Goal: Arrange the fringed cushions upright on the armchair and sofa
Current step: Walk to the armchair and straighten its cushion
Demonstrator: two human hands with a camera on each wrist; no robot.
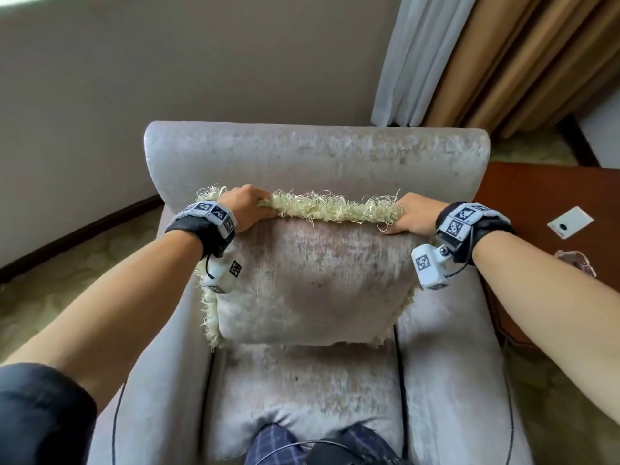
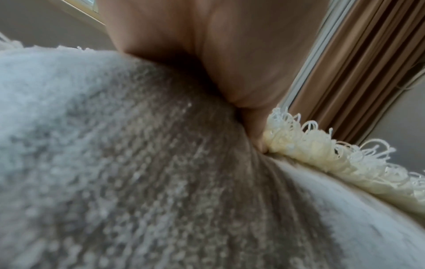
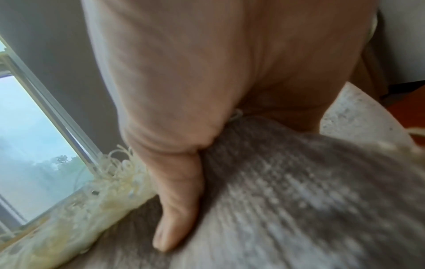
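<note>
A lap in dark blue checked trousers fills the bottom edge of the head view, with a thin dark cable looped across it and a dark sleeve at the lower left corner. Just beyond the knees lies the seat of the pale grey velvet armchair, its padded arms running up either side.

On the seat stands the grey velvet cushion with a cream looped fringe, upright and leaning back against the chair's backrest. The left hand grips its top left corner, fingers curled over the fringe. The right hand clamps the top right corner, and in the right wrist view its thumb presses flat on the cushion's front face. The two hands are set well apart, one at each top corner. Both wrists carry black bands with white marker-printed blocks, which cover parts of the cushion's side fringe.

To the right of the chair stands a reddish-brown wooden table with a small white card on it and a pale object cut off by the right forearm, too hidden to name. Behind the chair are a beige wall, a white sheer curtain and tan drapes. Patterned carpet shows at left. Both wrist views are blurred, and the fingers behind the cushion are hidden.
</note>
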